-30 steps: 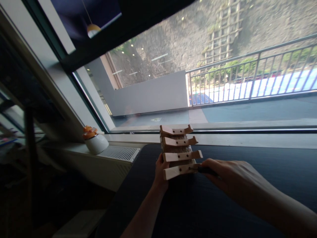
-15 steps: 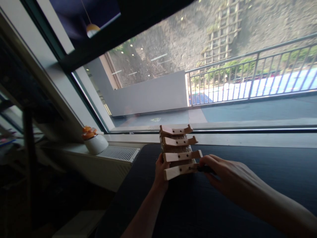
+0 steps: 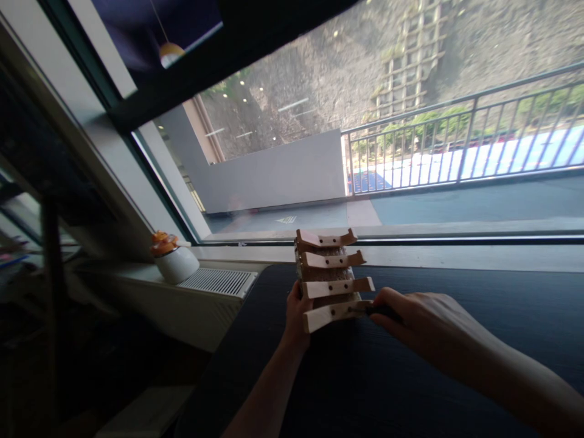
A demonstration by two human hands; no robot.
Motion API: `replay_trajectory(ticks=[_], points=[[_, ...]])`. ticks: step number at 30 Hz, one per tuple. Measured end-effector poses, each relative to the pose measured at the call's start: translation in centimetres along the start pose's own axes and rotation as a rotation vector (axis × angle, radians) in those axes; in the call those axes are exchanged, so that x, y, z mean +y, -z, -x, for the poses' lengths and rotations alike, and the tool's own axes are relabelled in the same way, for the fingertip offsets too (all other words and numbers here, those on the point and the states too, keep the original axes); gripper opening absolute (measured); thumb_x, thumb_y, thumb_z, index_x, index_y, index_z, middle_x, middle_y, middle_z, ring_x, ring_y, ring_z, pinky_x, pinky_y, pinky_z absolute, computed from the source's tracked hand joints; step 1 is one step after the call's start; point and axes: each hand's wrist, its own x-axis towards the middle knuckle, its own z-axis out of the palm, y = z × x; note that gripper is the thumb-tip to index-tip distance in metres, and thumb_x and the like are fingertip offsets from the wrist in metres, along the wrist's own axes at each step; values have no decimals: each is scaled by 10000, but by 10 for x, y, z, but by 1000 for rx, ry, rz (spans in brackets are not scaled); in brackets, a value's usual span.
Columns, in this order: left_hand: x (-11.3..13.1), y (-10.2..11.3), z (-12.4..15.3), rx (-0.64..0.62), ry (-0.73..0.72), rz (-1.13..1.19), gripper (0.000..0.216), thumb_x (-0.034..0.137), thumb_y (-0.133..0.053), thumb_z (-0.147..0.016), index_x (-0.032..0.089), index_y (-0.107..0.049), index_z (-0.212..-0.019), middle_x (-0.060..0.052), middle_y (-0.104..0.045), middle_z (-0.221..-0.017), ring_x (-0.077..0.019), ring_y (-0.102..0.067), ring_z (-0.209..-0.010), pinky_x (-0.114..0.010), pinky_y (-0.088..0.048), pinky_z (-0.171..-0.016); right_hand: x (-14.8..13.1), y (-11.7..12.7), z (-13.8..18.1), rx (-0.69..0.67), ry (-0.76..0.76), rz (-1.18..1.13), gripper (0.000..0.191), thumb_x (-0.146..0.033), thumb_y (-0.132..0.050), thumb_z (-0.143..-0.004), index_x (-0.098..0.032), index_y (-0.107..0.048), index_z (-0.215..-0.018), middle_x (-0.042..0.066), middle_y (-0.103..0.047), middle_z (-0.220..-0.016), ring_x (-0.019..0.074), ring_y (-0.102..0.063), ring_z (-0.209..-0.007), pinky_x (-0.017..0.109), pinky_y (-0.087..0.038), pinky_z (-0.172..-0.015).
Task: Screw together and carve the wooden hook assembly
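Table (image 3: 410, 395): dark.
Left grip (image 3: 296, 313): closed on rack's (image 3: 327, 275) left side.
Right grip (image 3: 404, 307): closed on tool (image 3: 385, 312), tip at nearest bar (image 3: 318, 317).
Rack: four wooden bars (image 3: 331, 260), dark-dotted.

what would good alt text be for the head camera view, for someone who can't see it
A person's left hand holds a four-barred wooden piece at a dark table, while the right hand holds a dark-handled tool at its nearest bar. Beyond is a window with a railing outside; a white pot with an orange top sits left.
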Motion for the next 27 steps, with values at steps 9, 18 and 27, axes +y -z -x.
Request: replay_trajectory(ticks=[9,18,27], points=[[-6,4,-3,-22,3,39,481,449,-813,-517,131,-655,-841,-50,-701,-766,-185,-631,-673,-282,-491,-620,-4,2,5,61,12,-77,145,-228,-528,-841,-224,-526,-985,-3,-694,-782,203,-665,-630,276,-342,-520],[-6,6,-1,-46,1,33,451,429,-803,-554,136,-647,-858,-41,-699,-768,-182,-635,-678,-274,-493,-611,-2,1,2,118,109,-29,117,-224,-531,-864,-257,-584,-963,-25,-712,-805,203,-681,-661,278,-333,-527],[2,0,2,-15,-15,24,428,405,-823,-507,145,-651,-799,-25,-684,-707,-165,-620,-649,-251,-473,-600,-1,5,1,1,-10,11,197,-373,-443,-921,-254,-591,-868,-11,-670,-649,226,-648,-571,285,-244,-494]])
